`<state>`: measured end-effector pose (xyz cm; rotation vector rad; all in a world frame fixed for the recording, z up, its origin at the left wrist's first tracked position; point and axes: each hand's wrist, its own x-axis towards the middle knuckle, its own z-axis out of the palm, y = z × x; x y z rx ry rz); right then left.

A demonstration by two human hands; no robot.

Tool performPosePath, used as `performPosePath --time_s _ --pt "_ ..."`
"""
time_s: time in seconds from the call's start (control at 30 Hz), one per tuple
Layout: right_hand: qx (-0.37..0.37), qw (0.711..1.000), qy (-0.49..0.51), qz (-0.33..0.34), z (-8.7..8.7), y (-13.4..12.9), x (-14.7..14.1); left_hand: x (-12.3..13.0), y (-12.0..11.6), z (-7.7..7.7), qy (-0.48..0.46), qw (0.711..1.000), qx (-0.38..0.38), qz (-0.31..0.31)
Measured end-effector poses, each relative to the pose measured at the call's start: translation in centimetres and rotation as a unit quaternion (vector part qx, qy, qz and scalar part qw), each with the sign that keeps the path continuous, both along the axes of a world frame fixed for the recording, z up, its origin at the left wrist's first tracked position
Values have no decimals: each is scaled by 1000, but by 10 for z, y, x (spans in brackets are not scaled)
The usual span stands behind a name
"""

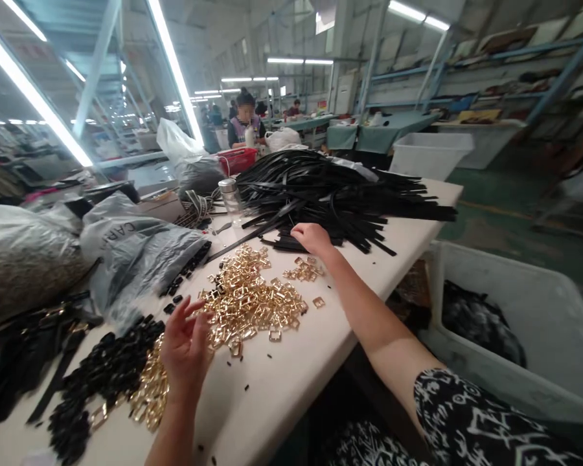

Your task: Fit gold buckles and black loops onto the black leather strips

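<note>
My left hand [187, 343] hovers at the left side of a heap of gold metal buckles [257, 298]. Its fingers are bent but apart, and nothing shows between them. Just left of that hand lie a pile of small black pieces [107, 362] and more gold buckles [150, 388]. My right hand [314, 239] reaches to the near ends of a large bundle of black straps [320, 188]. The fingertips there are pinched together; what they hold is too small or hidden to make out. A smaller group of buckles [304, 269] lies just below the right hand.
Plastic bags [136, 239] crowd the table's left side. A glass jar [230, 199] stands beside the straps, with a red basket [238, 160] behind. To the right of the table edge, a white bin [529, 285] holds dark material. A co-worker [245, 123] sits beyond the table.
</note>
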<state>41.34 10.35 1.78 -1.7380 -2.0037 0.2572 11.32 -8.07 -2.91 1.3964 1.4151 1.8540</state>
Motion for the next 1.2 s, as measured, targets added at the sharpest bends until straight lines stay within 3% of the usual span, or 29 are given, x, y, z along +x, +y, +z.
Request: performPosePath --time_s 0.27,0.37,0.53,0.63,0.73,0.83,0.97,1.07,1.2 --pt "-51 995 -83 26 -37 -8 6 1 -4 -7 48 998 -30 -12" --pt "-47 996 -68 19 -33 -7 9 1 -5 -4 40 999 -33 -1" --pt "-27 999 -19 30 -8 -15 4 0 -3 3 -14 999 -48 -3" --pt "-67 988 42 130 10 -34 -19 1 -1 7 -79 992 -92 -32" --pt "-146 932 120 308 26 -57 -51 2 0 12 -186 972 -124 -75" --pt "-159 896 100 404 34 -76 -84 1 2 16 -270 949 -129 -100" --pt "-153 886 76 432 31 -88 -113 -3 3 19 -282 946 -145 -72" --pt "-146 881 136 429 18 -92 -122 -6 4 20 -276 946 -161 -53" --pt "-69 875 211 431 0 -99 -128 -6 4 18 -283 942 -172 -61"
